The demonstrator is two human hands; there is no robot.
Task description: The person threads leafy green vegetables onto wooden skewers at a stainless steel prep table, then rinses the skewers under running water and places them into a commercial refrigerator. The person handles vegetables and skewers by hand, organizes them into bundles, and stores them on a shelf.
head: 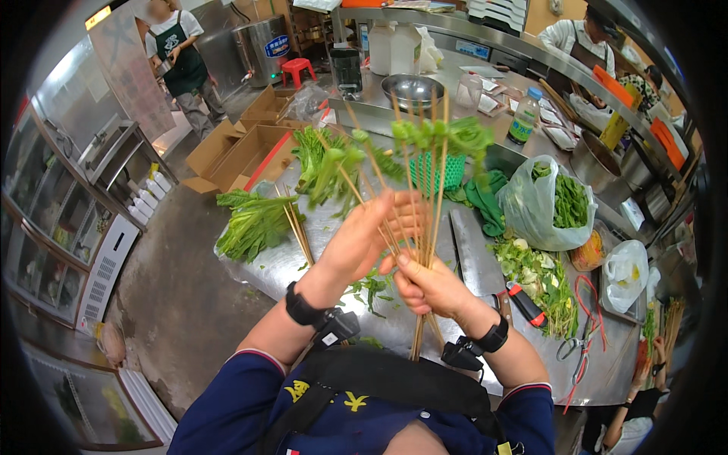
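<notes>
My right hand [429, 281] grips a fanned bundle of bamboo skewers [426, 250] near their lower part. Green leafy pieces [432, 133] are threaded on the upper ends, slightly blurred. Beside them my left hand [364, 233] has its fingers extended behind several skewers, with the thumb nearer me; whether it touches them is unclear. Leafy skewered greens [250, 222] lie at the left edge of the steel table [347, 318], their sticks [298, 230] pointing towards me. More leafy greens [313, 159] lie farther back. A cleaver [478, 250] rests right of my hands.
Right of the cleaver are vegetable trimmings [534, 278], a red-and-black handled tool [526, 304], scissors [580, 350] with red string and a bag of greens [546, 205]. A green mesh [438, 170] stands behind. Cardboard boxes [244, 151] stand left; co-workers [179, 51] are nearby.
</notes>
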